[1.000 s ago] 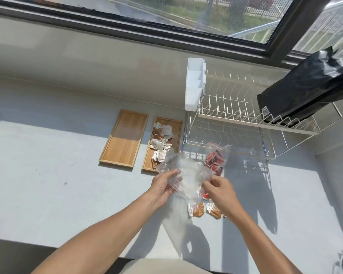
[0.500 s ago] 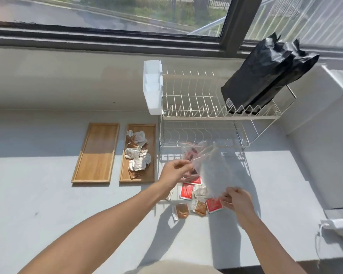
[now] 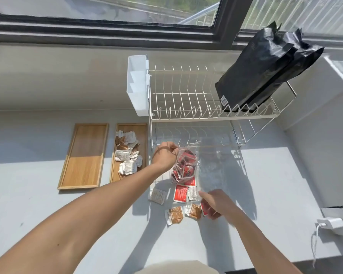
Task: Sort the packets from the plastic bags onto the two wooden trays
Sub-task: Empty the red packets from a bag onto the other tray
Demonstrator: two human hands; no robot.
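Lifted since a moment ago, the packet bag (image 3: 183, 167) hangs pinched in the left hand (image 3: 164, 157), right hand (image 3: 214, 204) gripping a red packet (image 3: 203, 209); right tray (image 3: 145, 135) part-filled, left tray (image 3: 83, 157) bare, loose packets (image 3: 174, 214) unsorted on the counter (image 3: 38, 204).

A pale grey counter (image 3: 38, 204) fills the frame below the window, half sunlit. At centre left two wooden trays lie side by side: the left tray (image 3: 83, 157) and the right tray (image 3: 143, 133), which bears crumpled packets. A wire dish rack (image 3: 196, 115) stands at upper centre. Loose packets (image 3: 174, 214) lie at lower centre. A white charger (image 3: 332, 223) sits at lower right.
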